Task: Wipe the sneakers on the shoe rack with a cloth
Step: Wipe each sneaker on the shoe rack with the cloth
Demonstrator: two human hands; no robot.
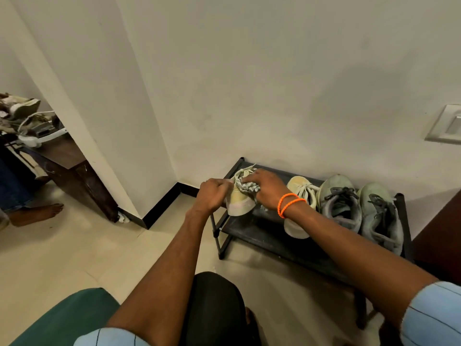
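On the rack's left end, the right hand (268,187) bunches a striped cloth (247,187) in curled fingers and presses it onto the top of a yellow sneaker (240,201), just below the laces; two orange bands (289,202) circle that wrist. Against the sneaker's left side the left hand (214,194) is curled round the shoe and steadies it, fingers wrapped over the upper, so both hands touch the same shoe. That sneaker sits tilted at the front left corner of the rack (262,236), its pale heel sole turned toward the camera and hanging past the edge. Just right of the right wrist lies its mate (300,196), toe to the wall, laces loose, partly hidden by the forearm. Next to that, side by side and touching, stand two grey-green sneakers (359,211) with dark laces, filling the right half of the top shelf. The black rack is low, set against a pale wall, on a cream tile floor (74,255). A white switch plate (446,124) is on the wall at far right. Down at the near edge show striped blue sleeves (434,313), a dark knee and a green seat (64,318). Far left, beyond a wall corner, a dark wooden table (64,158) carries clutter, and another person's bare foot (37,213) rests on the floor beside it
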